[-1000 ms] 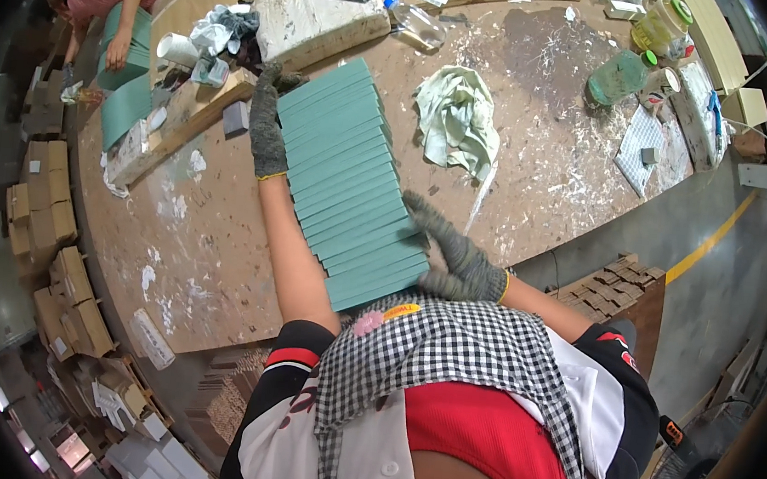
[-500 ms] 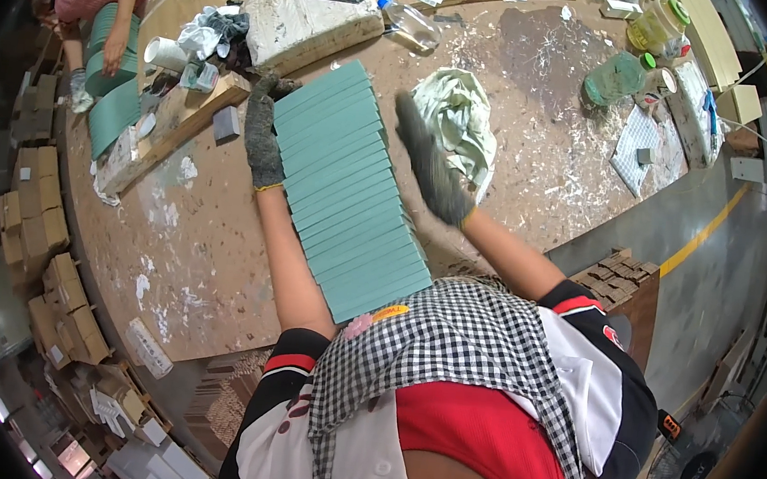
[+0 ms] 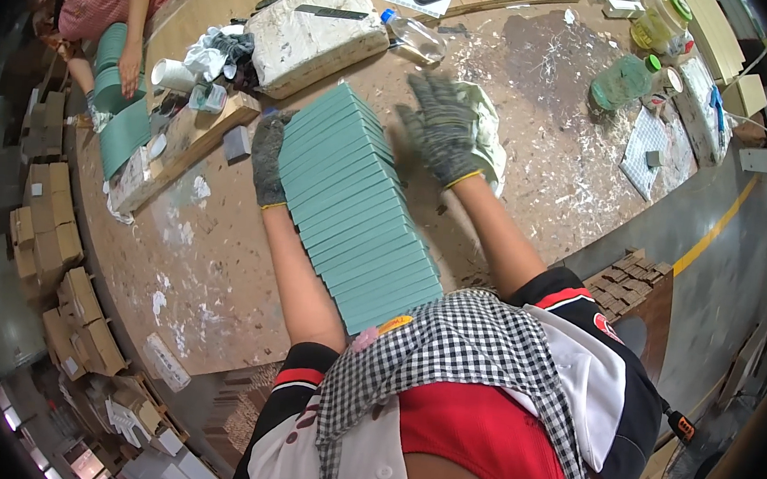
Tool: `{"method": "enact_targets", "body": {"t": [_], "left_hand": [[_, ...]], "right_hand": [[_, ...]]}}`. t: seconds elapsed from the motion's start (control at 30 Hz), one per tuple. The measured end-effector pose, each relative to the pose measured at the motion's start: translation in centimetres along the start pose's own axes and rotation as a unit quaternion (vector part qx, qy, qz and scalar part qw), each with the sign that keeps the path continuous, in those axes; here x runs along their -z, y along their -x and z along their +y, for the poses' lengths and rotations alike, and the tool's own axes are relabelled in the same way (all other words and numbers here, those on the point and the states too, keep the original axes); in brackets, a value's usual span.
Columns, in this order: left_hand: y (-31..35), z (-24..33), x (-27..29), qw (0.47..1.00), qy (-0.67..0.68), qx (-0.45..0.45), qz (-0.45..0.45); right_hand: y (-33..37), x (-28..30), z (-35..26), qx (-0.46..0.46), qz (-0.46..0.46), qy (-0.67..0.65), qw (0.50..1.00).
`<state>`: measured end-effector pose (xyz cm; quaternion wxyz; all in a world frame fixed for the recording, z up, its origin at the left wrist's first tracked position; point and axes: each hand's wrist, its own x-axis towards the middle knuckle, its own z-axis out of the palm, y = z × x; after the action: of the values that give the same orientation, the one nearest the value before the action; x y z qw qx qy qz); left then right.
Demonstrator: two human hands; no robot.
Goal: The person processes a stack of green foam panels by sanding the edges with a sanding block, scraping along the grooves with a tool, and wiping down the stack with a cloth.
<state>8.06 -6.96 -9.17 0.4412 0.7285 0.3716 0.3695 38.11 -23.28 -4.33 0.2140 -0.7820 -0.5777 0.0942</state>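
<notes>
A long row of overlapping thin green slabs (image 3: pixel 349 209) runs from the middle of the worktable toward my checkered apron. Their far ends look evenly lined up, while the right edges are slightly stepped. My left hand (image 3: pixel 270 157), in a dark grey knitted glove, lies flat along the row's far left side. To the right of the row, my right hand (image 3: pixel 442 127) is held palm down with gloved fingers spread, apart from the slabs and holding nothing. It partly covers a crumpled whitish cloth (image 3: pixel 488 139) on the table.
A white-smeared block (image 3: pixel 320 39) with a dark flat blade stands beyond the row, beside a bottle (image 3: pixel 417 38). Left is a wooden beam (image 3: pixel 191 149) and a small grey block (image 3: pixel 237 143). Green jars (image 3: pixel 622 82) stand far right. A co-worker's hand (image 3: pixel 129 72) touches green pieces.
My right hand has turned from edge-on to palm down, its fingers spreading beside the row. My left hand stays along the left side. The whole view has shifted slightly.
</notes>
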Motion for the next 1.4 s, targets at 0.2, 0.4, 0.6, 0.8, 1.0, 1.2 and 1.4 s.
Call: {"method": "enact_targets", "body": {"t": [0.2,0.4,0.6,0.8,1.0,1.2,1.4], "left_hand": [[-3.4,12.1,-0.9,0.985,-0.046,0.117,-0.121],[-1.9,8.5,-4.1,0.763,-0.594,-0.228,-0.116],[-2.7,12.9,-7.1,0.919,-0.393,0.023,-0.034],[-3.2,14.2,-9.2,0.837,-0.531,-0.082,-0.1],[-3.0,14.6,-8.9,0.839,-0.533,0.022,-0.11],[-3.7,16.4,-10.4,0.819,-0.552,-0.076,-0.133],[-3.1,11.9,-8.4,0.817,-0.558,-0.081,-0.122]], "right_hand": [[2.8,-1.7,11.7,-0.024,-0.026,-0.019,0.999],[-1.2,3.1,-0.3,0.018,0.106,-0.512,0.852],[-0.9,0.6,-6.7,0.068,0.078,-0.414,0.904],[-1.2,-1.8,-1.0,-0.264,0.09,-0.754,0.595],[-0.8,-0.3,-4.9,-0.058,0.081,-0.581,0.808],[-2.3,-2.6,-2.0,-0.118,0.104,-0.785,0.599],[3.1,2.2,-2.6,0.057,0.112,-0.529,0.839]]}}
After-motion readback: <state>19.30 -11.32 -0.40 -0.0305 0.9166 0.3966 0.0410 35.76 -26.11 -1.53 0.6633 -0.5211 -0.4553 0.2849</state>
